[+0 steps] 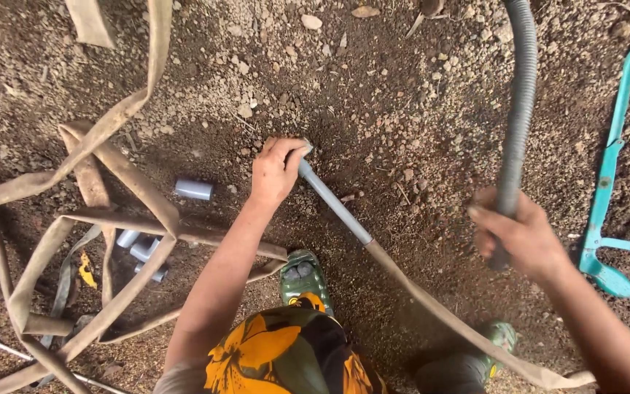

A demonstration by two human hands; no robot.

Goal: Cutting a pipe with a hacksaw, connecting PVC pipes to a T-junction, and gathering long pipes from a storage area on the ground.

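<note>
The person is standing on bare, pebbly ground [373, 109] and looking down at both hands, which are well apart. The left hand [277, 171] is closing around the top end of a grey pipe [333, 204], fingers wrapped over it where it meets the soil. The pipe is slanting down toward the person's feet and joining a flat tan hose [446, 314], which is running on past the right foot to the lower edge of the view. The right hand [519, 237] is gripping a grey ribbed tube [520, 95], which is rising almost straight up and curving out of the top of the picture.

More of the flat hose is lying in loose loops [96, 197] on the left, with several short grey pipe fittings [194, 190] lying among them. A teal hacksaw [610, 168] is lying on the ground just right of the right hand. A green shoe [302, 276] is showing below the left arm.
</note>
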